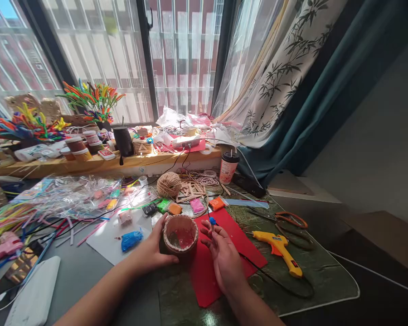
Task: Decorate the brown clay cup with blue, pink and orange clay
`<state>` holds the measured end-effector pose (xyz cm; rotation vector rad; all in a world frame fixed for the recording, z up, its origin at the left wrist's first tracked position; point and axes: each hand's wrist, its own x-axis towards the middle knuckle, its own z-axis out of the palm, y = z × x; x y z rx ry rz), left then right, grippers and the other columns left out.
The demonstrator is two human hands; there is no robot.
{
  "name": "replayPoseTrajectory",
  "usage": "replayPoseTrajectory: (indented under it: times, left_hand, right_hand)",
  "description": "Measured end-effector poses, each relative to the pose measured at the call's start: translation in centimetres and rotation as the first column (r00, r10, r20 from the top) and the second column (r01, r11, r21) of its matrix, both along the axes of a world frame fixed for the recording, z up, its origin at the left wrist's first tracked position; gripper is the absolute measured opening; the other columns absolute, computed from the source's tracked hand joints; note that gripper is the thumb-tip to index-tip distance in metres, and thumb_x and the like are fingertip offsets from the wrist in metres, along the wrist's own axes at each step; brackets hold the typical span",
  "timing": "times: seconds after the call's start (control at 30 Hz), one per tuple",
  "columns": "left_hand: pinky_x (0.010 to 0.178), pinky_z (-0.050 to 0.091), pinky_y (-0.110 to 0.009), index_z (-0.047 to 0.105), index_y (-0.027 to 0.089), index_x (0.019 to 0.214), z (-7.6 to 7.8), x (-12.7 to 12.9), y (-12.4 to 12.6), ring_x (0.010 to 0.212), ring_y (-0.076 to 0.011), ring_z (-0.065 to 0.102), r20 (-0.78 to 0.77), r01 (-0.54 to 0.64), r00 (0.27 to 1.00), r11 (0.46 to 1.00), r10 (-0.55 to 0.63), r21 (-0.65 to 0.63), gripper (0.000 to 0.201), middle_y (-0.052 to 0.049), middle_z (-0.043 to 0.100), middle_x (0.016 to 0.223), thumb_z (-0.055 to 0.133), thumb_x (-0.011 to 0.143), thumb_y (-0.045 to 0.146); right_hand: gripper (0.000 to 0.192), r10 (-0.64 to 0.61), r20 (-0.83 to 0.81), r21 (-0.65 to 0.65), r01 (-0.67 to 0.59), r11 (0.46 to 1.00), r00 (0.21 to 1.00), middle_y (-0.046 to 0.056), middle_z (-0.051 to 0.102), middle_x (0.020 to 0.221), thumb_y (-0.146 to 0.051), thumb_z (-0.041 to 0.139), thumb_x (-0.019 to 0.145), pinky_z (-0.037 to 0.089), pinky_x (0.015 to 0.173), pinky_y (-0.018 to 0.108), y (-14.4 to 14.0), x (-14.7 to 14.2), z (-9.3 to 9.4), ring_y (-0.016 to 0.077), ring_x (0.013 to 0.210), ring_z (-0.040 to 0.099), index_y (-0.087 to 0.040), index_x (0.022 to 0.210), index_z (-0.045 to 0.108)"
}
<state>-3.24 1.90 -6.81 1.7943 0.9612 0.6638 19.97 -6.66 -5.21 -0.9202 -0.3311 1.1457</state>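
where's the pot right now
In the head view, the pot is below the middle and slightly left of centre, held by the left hand, by the red sheet's left edge.

A reddish-brown round pot (181,223) is held in the left grip (157,250), a small blue lump (212,221) in the right grip (221,253). Beneath the latter, a flat red sheet (204,283) is seen; rightward, a yellow plastic glue gun (281,250); beyond, a white fabric curtain (280,74), patterned with dark foliage.
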Motion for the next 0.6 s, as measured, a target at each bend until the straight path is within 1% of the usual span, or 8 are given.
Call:
replayPoseTrajectory:
  times: [0.1,0.2,0.27,0.33,0.4,0.47,0.53,0.6]
  left_hand:
    - [0.135,0.017,-0.066,0.048,0.026,0.163,0.3,0.8,0.3,0.16,-0.0484,0.039,0.191,-0.056,0.979,0.993,0.076,-0.108,0.127,-0.019,0.05,0.17,0.108,0.051,0.036]
    - [0.131,0.027,-0.068,0.068,0.021,0.145,0.9,1.4,0.4,0.152,-0.0536,0.048,0.369,-0.084,0.913,0.965,0.174,-0.247,0.113,-0.02,0.067,0.153,0.109,0.043,0.049]
    - [0.125,0.038,-0.067,0.072,0.018,0.138,1.3,1.9,0.5,0.144,-0.0542,0.057,0.424,-0.066,0.884,0.951,0.197,-0.303,0.103,-0.021,0.073,0.145,0.103,0.052,0.064]
    - [0.118,0.048,-0.065,0.072,0.018,0.138,1.4,2.7,0.8,0.137,-0.0522,0.064,0.482,-0.053,0.843,0.928,0.24,-0.369,0.094,-0.02,0.075,0.142,0.093,0.064,0.072]
    - [0.114,0.054,-0.061,0.071,0.019,0.139,1.2,3.5,1.1,0.134,-0.0483,0.069,0.529,-0.051,0.793,0.899,0.302,-0.436,0.084,-0.018,0.078,0.14,0.082,0.077,0.075]
    - [0.114,0.055,-0.059,0.072,0.02,0.136,0.8,4.3,1.4,0.132,-0.0446,0.071,0.556,-0.05,0.748,0.867,0.361,-0.496,0.075,-0.016,0.081,0.133,0.075,0.085,0.075]
    - [0.112,0.057,-0.06,0.073,0.02,0.131,0.2,4.8,1.4,0.128,-0.0437,0.074,0.568,-0.042,0.718,0.839,0.402,-0.542,0.071,-0.015,0.084,0.127,0.075,0.086,0.074]
    - [0.109,0.059,-0.061,0.074,0.02,0.13,-0.4,4.9,1.1,0.124,-0.0448,0.076,0.577,-0.031,0.697,0.821,0.426,-0.57,0.072,-0.016,0.084,0.126,0.079,0.082,0.074]
  right_hand:
    - [0.036,0.075,-0.025,0.054,-0.073,0.996,0.997,0.01,0.083,0.117,-0.047,0.097,0.072,0.057,0.098,0.046,0.0,-0.7,0.4,0.0308,0.115,0.073,-0.022,0.089,0.077]
    - [0.034,0.148,-0.048,0.124,-0.141,0.982,0.988,0.009,0.084,0.116,-0.048,0.096,0.076,0.053,0.11,0.049,-0.1,-0.9,1.4,0.0319,0.125,0.071,-0.024,0.088,0.076]
    - [0.035,0.182,-0.032,0.166,-0.174,0.971,0.983,0.01,0.083,0.118,-0.051,0.096,0.077,0.051,0.114,0.051,0.0,-0.8,2.3,0.0329,0.132,0.068,-0.024,0.086,0.075]
    - [0.039,0.14,0.055,0.184,-0.148,0.972,0.989,0.01,0.083,0.121,-0.056,0.096,0.077,0.051,0.114,0.052,0.1,-0.5,3.0,0.0334,0.129,0.07,-0.025,0.088,0.076]
    - [0.043,0.029,0.21,0.191,-0.07,0.979,0.977,0.01,0.083,0.119,-0.063,0.093,0.078,0.054,0.108,0.051,0.2,0.0,3.3,0.0316,0.117,0.074,-0.025,0.093,0.077]
    - [0.045,-0.048,0.357,0.182,-0.019,0.983,0.933,0.009,0.083,0.103,-0.067,0.088,0.082,0.059,0.091,0.044,0.0,0.5,3.1,0.0263,0.093,0.075,-0.024,0.095,0.078]
    - [0.047,-0.038,0.429,0.133,-0.022,0.991,0.902,0.005,0.077,0.083,-0.068,0.085,0.084,0.056,0.069,0.036,-0.2,1.1,2.4,0.0208,0.071,0.066,-0.024,0.097,0.078]
    - [0.05,0.03,0.419,0.06,-0.06,0.996,0.908,0.001,0.068,0.073,-0.068,0.087,0.082,0.048,0.059,0.032,-0.6,1.6,1.3,0.0184,0.063,0.056,-0.023,0.101,0.079]
